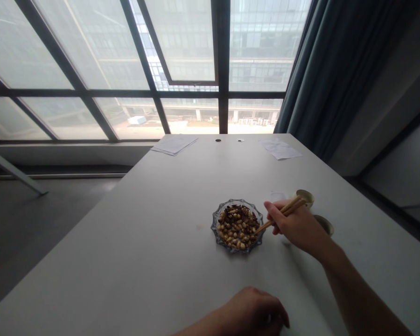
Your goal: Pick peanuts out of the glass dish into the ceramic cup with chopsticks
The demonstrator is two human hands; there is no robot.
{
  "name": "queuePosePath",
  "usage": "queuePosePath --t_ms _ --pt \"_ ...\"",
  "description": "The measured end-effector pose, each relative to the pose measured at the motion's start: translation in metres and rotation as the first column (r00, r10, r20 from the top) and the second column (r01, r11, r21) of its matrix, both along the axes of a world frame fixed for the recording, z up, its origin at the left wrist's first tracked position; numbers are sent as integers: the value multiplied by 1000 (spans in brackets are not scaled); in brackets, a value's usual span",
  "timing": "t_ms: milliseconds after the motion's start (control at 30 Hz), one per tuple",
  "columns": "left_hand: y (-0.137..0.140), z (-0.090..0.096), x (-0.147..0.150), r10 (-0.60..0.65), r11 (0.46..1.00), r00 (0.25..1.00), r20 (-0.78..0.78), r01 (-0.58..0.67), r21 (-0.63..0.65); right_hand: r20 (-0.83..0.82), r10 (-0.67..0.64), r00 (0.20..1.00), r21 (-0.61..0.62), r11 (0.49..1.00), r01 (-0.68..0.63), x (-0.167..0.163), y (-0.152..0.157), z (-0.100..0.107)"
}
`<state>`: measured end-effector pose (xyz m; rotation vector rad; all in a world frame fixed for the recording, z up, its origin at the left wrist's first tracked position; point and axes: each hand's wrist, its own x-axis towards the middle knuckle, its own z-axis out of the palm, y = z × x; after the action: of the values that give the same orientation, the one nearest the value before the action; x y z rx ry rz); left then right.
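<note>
My right hand (297, 226) is closed round a pair of wooden chopsticks (284, 211), which slant down to the left. Their tips reach the right side of a scalloped clear glass bowl (215, 229) and touch the mix inside. That mix holds pale round nuts (236, 235) toward the front and darker, longer seeds (244, 213) toward the back. Near the table's front edge, my left hand (254, 311) rests with its fingers curled in and nothing visible in them. It is apart from the bowl.
Two small cups, a rear one (305, 196) and a nearer one (325, 225), stand behind my right hand, partly covered. A clear glass item (277, 196) is mostly hidden there. Papers lie at the white table's far left (175, 144) and far right (282, 149).
</note>
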<state>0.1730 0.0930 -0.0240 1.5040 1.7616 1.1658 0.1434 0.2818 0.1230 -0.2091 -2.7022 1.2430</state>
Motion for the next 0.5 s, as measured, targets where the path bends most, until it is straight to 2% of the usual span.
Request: queuePosePath --t_ms 100,167,233,400,500 --pt "0 4 0 12 999 1000 -9 -12 -36 24 119 993 -83 990 -117 -3 -10 -5" --pt "0 5 0 22 998 1000 -15 -23 -54 2 153 988 -141 978 -151 -5 -12 -7" --pt "0 4 1 24 998 1000 -16 -25 -52 -24 119 993 -155 980 -121 -5 -9 -8" --pt "0 -5 0 15 1000 1000 -4 -15 -20 -56 -51 997 -69 996 47 -3 2 -7" --pt "0 -8 -1 0 1000 1000 -12 0 -29 35 27 999 -149 989 -22 -4 -4 -12"
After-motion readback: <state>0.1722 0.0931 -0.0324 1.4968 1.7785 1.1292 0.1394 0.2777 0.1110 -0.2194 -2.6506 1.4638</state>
